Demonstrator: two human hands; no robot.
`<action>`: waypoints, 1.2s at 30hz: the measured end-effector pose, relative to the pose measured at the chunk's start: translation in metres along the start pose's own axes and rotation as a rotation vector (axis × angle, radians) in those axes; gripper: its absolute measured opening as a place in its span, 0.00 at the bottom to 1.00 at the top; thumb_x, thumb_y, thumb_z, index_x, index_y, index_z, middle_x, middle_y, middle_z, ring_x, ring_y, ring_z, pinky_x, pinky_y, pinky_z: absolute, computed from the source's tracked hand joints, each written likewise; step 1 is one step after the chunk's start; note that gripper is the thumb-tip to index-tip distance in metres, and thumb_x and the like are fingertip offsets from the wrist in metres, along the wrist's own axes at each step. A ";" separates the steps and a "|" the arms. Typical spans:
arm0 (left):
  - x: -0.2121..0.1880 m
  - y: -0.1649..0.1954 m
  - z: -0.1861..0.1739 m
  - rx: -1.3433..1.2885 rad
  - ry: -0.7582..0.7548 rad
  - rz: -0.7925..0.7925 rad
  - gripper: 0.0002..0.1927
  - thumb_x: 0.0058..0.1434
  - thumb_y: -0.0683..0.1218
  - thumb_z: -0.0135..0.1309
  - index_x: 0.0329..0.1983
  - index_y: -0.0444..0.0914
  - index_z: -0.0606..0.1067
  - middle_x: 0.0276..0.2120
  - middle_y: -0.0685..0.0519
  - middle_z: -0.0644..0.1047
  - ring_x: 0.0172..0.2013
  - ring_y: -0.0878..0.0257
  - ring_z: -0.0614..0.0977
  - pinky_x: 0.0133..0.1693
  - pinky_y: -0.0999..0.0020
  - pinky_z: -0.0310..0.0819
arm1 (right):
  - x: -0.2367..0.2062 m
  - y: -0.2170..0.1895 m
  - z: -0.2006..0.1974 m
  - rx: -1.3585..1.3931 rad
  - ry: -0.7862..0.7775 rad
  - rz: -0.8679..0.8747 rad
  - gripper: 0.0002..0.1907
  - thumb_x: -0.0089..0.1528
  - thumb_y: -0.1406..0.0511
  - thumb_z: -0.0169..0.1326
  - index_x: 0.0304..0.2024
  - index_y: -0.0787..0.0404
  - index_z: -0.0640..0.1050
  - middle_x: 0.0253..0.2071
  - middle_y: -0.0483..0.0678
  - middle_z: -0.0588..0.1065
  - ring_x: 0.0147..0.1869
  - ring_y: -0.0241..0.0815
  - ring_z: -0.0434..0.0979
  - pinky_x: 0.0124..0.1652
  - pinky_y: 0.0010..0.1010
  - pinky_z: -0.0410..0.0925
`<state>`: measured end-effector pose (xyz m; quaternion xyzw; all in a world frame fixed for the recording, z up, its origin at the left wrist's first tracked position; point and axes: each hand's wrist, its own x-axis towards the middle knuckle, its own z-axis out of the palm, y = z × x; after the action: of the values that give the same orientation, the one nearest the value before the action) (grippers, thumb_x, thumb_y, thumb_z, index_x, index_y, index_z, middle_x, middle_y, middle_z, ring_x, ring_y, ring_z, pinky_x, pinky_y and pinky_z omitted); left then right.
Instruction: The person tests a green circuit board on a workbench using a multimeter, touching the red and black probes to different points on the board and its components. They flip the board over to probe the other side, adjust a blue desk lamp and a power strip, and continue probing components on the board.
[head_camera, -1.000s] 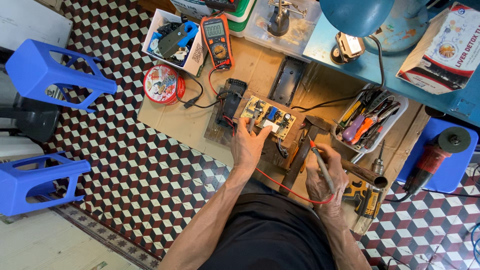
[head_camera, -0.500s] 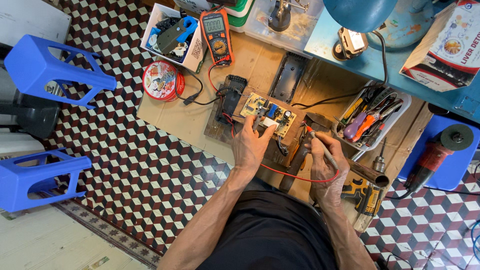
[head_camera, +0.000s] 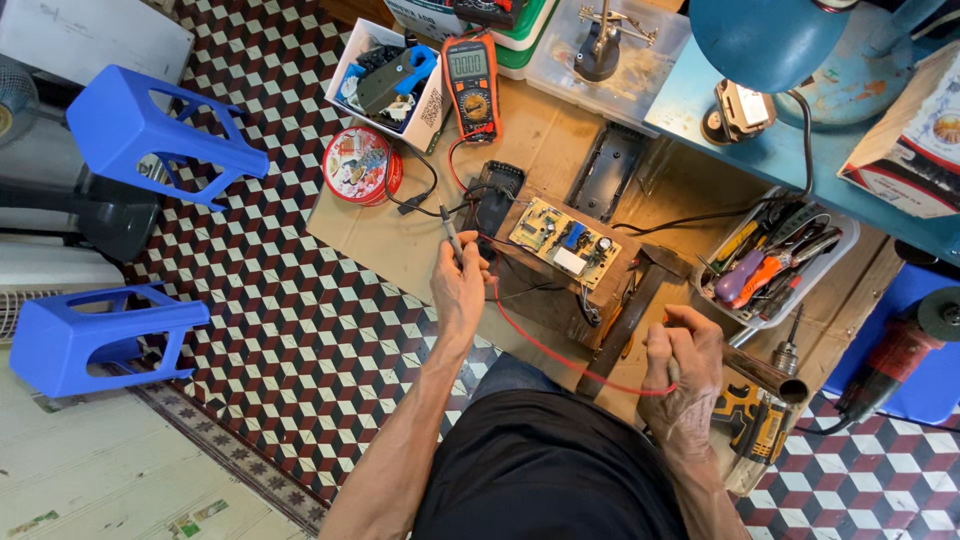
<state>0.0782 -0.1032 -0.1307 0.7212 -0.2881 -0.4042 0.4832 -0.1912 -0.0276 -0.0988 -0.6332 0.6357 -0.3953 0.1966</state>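
Note:
A green circuit board (head_camera: 565, 243) lies on a wooden block in the middle of a cardboard-covered work surface (head_camera: 400, 240). My left hand (head_camera: 460, 285) is just left of the block, closed round a thin black test probe (head_camera: 449, 228) that points away from me. My right hand (head_camera: 685, 365) is held back near my body, right of the block, closed on a red test probe. The probe's red wire (head_camera: 560, 355) curves across to the block. An orange multimeter (head_camera: 472, 85) lies at the far side, with leads running toward the board.
A round red tin (head_camera: 360, 165) and a white box of parts (head_camera: 390, 75) sit far left. A tray of screwdrivers and pliers (head_camera: 770, 265) is on the right, a yellow drill (head_camera: 750, 430) and red grinder (head_camera: 900, 350) near it. Two blue stools (head_camera: 150, 130) stand on the checkered floor. A blue lamp (head_camera: 765, 40) hangs over the bench.
Both hands have come off the circuit board. My left hand moved left with the black probe and my right hand drew back to the right with the red one.

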 end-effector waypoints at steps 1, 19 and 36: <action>0.003 -0.001 -0.007 0.076 -0.003 0.034 0.13 0.67 0.50 0.49 0.47 0.38 0.76 0.25 0.55 0.74 0.23 0.68 0.74 0.27 0.68 0.72 | -0.001 0.005 0.003 -0.026 -0.030 -0.031 0.08 0.72 0.65 0.51 0.40 0.63 0.76 0.44 0.52 0.76 0.47 0.42 0.74 0.48 0.38 0.69; 0.092 0.064 -0.024 0.660 -0.513 0.701 0.19 0.69 0.52 0.53 0.58 0.39 0.77 0.55 0.46 0.78 0.48 0.48 0.82 0.47 0.59 0.76 | -0.039 0.013 0.081 0.348 -0.136 0.735 0.24 0.61 0.65 0.63 0.60 0.58 0.76 0.36 0.52 0.68 0.34 0.37 0.66 0.36 0.28 0.64; 0.146 0.049 -0.028 0.698 -0.894 0.712 0.11 0.66 0.48 0.56 0.48 0.38 0.80 0.41 0.43 0.79 0.41 0.47 0.82 0.40 0.56 0.75 | -0.055 -0.039 0.101 0.405 0.324 0.780 0.11 0.67 0.67 0.60 0.49 0.65 0.76 0.35 0.42 0.72 0.35 0.28 0.65 0.34 0.20 0.61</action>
<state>0.1750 -0.2264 -0.1239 0.4593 -0.7948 -0.3631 0.1594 -0.0830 0.0038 -0.1449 -0.2261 0.7589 -0.5018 0.3481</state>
